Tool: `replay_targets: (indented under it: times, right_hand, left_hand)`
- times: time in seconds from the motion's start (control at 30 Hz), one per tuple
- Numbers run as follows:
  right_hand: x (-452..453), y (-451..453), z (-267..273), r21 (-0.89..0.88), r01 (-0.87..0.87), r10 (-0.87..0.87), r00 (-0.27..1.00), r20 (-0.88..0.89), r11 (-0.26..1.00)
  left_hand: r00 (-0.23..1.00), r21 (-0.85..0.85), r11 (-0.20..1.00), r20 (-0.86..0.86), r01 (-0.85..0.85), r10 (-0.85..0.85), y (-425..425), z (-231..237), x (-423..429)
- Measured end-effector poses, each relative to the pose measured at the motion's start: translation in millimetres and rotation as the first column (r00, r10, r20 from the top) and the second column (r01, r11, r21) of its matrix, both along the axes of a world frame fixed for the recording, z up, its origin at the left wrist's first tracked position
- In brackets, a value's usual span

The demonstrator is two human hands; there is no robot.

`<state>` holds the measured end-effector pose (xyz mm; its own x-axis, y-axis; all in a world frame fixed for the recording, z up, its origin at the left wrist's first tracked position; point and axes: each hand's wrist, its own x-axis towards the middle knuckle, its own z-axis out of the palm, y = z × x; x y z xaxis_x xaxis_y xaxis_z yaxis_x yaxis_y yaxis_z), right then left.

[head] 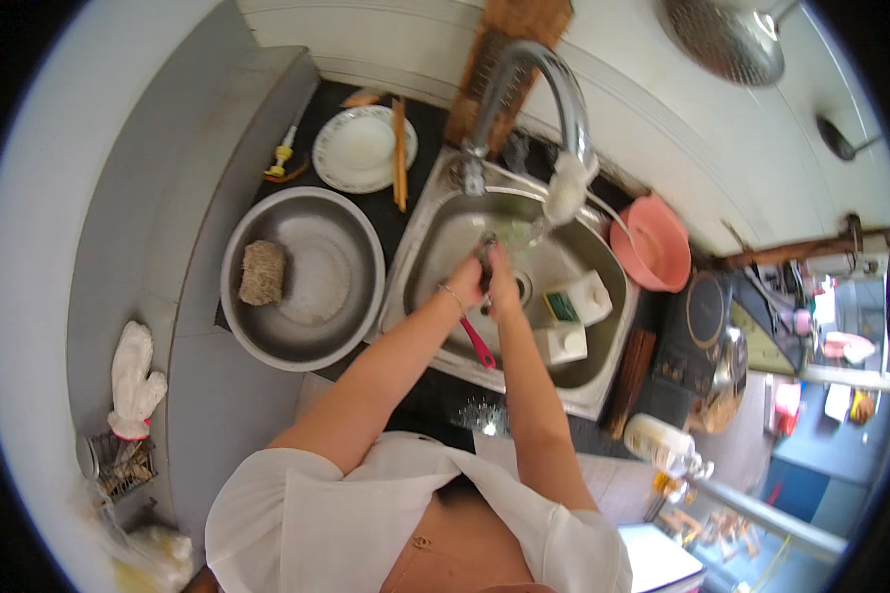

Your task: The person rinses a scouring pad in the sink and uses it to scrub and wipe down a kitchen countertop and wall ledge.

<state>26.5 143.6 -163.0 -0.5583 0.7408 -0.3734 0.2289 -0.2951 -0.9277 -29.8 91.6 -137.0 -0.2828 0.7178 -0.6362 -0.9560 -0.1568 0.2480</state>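
Note:
Over a stainless steel sink (434, 244), my left hand (466, 283) and my right hand (502, 285) meet around a small dark object (487, 256), too blurred to name. A bracelet circles my left wrist. Below my hands, a pink handle (479, 345) slants over the sink's near side; its upper end is hidden by my left hand. Close above them hangs the curved chrome faucet (572, 111), with whitish material (566, 189) wrapped at its outlet. Two white cartons, one upper (589, 298) and one lower (565, 344), lie in the basin's right part.
Left of the sink, a metal basin (326, 348) holds a brown scrubbing sponge (262, 273). Behind it are a patterned plate (363, 148) and wooden chopsticks (400, 156). A pink plastic bowl (660, 244), a wooden board (633, 382) and a cooktop (701, 311) stand on the right.

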Motion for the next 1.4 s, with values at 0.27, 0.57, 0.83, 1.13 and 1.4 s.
replay_targets:
  times: [0.27,0.57,0.83,1.13,1.4]
  right_hand:
    - [13.0,13.9,17.8,-0.312,0.130,-0.140,0.990,-0.010,0.941]
    - [3.7,10.4,54.4,-0.354,0.162,-0.116,0.982,0.148,0.921]
    - [13.6,26.5,35.5,-0.602,0.030,-0.148,0.978,-0.147,0.798]
    - [-24.7,10.0,97.3,-0.671,-0.039,-0.269,0.897,-0.349,0.740]
    - [-19.7,-25.8,75.6,0.302,0.023,-0.028,1.000,0.012,0.953]
  left_hand:
    - [0.996,0.005,0.999,-0.077,-0.045,0.045,3.4,10.0,39.0]
    - [0.995,-0.092,0.991,0.049,0.096,-0.091,-10.9,1.6,29.8]
    - [0.383,-0.664,0.736,-0.719,-0.132,-0.580,32.5,33.7,-44.8]
    - [0.792,-0.368,0.929,-0.551,0.049,-0.261,32.9,51.9,-99.3]
    - [0.996,0.199,0.978,0.055,0.057,-0.070,-11.6,24.2,-15.9]
